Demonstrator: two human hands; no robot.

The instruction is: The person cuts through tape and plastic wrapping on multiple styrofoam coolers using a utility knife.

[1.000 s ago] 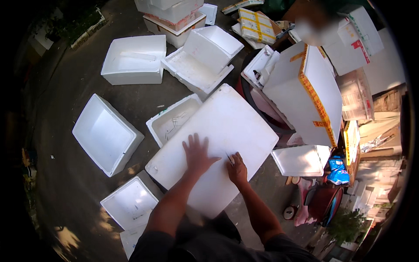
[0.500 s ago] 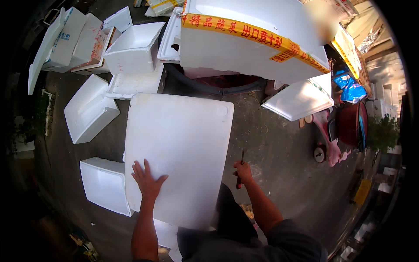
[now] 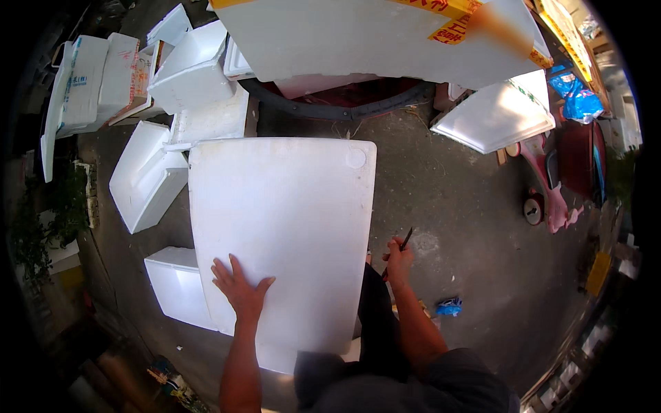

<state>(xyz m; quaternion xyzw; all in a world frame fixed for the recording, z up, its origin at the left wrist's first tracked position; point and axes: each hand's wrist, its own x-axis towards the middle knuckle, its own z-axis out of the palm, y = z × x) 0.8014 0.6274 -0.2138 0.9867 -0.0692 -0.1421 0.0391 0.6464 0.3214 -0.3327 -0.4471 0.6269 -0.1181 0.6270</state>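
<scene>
A large white foam slab, like a big box face, lies before me and reaches back to my body. My left hand rests flat on its lower left part, fingers spread. To the right of the slab, clear of its edge, my right hand is closed round a slim tool with a dark pointed end. Its exact kind is hard to make out, as the fingers cover most of it. Beside the slab's left edge stands an open white foam box, partly hidden by it.
Another open foam box lies at the left, with several more behind it. At the back, a big taped foam box sits over a dark-rimmed container. A foam lid and a pink toy scooter are at the right.
The view has shifted, so the far boxes sit higher. My right hand has turned, and the tool's dark end now tilts to the right. My left hand stays flat on the slab.
</scene>
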